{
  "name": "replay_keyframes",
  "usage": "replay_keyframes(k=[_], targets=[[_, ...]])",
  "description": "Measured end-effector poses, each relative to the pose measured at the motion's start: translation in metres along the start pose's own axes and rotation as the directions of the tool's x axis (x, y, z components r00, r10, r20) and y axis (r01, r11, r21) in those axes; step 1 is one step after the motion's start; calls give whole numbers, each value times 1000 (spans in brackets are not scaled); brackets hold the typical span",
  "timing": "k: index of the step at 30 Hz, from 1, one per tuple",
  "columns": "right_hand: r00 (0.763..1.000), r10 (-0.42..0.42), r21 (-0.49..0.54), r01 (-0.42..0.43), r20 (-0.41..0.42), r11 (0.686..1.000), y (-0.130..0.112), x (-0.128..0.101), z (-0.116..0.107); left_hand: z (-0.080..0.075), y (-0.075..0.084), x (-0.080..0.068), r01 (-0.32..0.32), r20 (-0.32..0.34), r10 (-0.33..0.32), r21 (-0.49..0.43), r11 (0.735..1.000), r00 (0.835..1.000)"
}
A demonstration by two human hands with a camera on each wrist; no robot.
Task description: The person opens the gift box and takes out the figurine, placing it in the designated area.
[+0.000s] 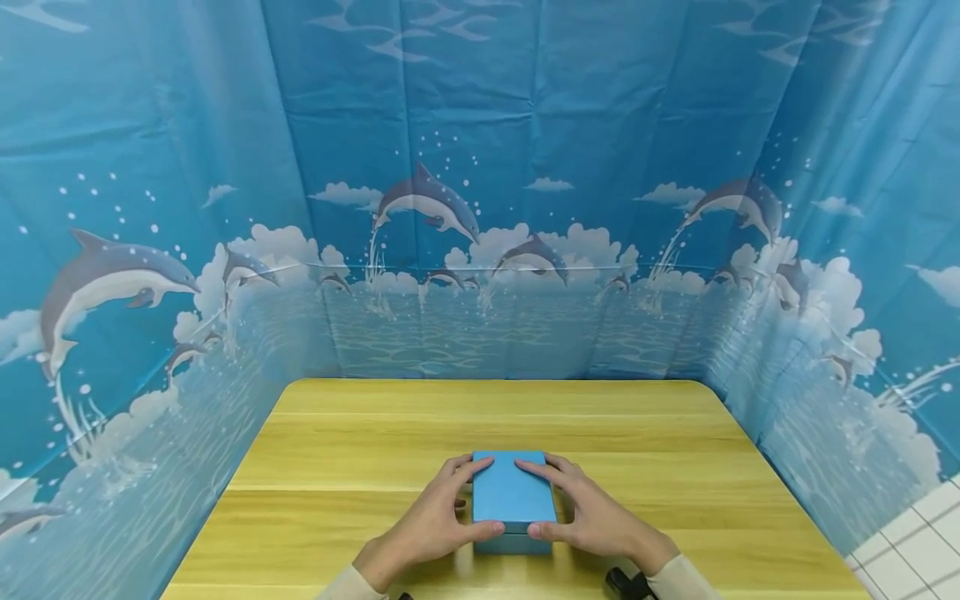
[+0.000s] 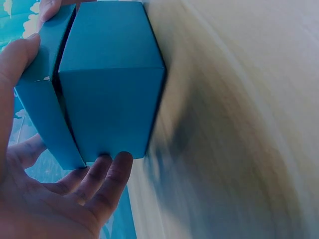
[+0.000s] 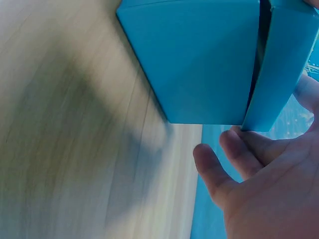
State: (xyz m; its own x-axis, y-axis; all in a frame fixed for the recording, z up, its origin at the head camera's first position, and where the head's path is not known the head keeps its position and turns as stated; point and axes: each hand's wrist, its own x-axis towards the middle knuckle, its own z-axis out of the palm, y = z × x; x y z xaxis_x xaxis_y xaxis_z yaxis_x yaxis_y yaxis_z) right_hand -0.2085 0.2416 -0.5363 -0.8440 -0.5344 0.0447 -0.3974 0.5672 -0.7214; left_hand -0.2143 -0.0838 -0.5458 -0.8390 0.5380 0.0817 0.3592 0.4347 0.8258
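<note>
A blue cardboard box (image 1: 513, 492) with a lid stands on the table, close to its near edge. In the left wrist view a thin dark gap runs between the lid (image 2: 42, 94) and the box base (image 2: 112, 109). My left hand (image 1: 431, 517) grips the lid from the left, thumb on its front side and index finger over the top. From the right, my right hand (image 1: 600, 512) holds the lid the same way. In the right wrist view some fingertips (image 3: 234, 144) of that hand are at the lid's far end, near the gap.
The yellow wood-grain table (image 1: 360, 425) extends around the box. A blue curtain (image 1: 480, 333) printed with dolphins and waves surrounds it at the back and sides. White floor tiles (image 1: 911, 542) show at the lower right. Near my right wrist is a black object (image 1: 630, 583).
</note>
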Motion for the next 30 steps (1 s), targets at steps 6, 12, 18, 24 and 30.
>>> replay_keyframes(k=[6,12,18,24,30], targets=[[1000,-5,-5,5,-31,1000,-2,1,0,-3,0,1,-17,-14,17,-12,1000,1000],[999,10,14,-9,-41,1000,-5,1,1,-4,0,-1,-23,-20,23,-6,1000,1000],[998,38,36,-36,-56,999,-11,4,2,-6,-1,-3,-26,-44,27,20,999,999],[994,81,83,-75,-68,994,-19,7,3,-10,1,-6,-21,-63,23,34,999,998],[994,73,86,-66,-77,994,-21,10,3,-14,5,-9,-21,-69,21,7,1000,997]])
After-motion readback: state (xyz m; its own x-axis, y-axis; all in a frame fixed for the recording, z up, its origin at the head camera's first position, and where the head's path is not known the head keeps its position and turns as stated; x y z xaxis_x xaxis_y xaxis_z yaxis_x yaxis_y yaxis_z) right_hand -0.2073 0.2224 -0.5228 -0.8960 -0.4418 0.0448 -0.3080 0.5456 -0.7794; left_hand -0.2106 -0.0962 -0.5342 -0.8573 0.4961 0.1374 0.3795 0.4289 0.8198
